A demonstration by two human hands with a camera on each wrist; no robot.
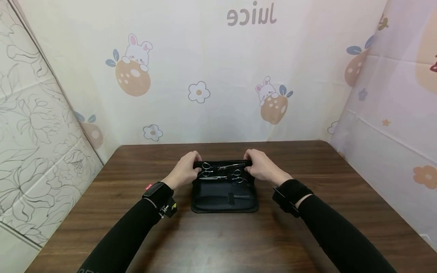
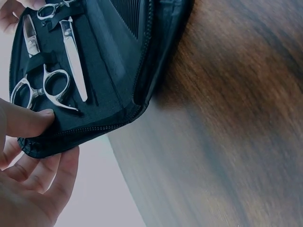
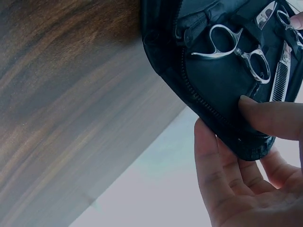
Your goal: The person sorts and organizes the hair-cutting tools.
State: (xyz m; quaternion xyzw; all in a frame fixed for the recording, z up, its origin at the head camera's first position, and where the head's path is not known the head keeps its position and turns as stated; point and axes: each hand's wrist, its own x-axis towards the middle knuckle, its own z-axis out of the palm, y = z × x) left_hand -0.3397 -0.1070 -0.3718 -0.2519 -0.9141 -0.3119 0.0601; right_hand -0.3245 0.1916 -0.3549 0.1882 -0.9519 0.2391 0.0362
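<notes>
An unfolded black zip case lies on the table with its far part raised in both hands. My left hand pinches the far left corner, thumb on the inside and fingers behind, as the left wrist view shows. My right hand holds the far right corner likewise. Two pairs of silver scissors are strapped inside, pointing opposite ways: thinning scissors with a toothed blade along the far edge, and plain-bladed scissors below them. A black comb sits in the nearer part of the case.
The brown wood-grain table extends around the case. Behind it hangs a pale cloth printed with rabbits, fruit and flowers, and more cloth lines the right side. A white flower-patterned panel stands on the left.
</notes>
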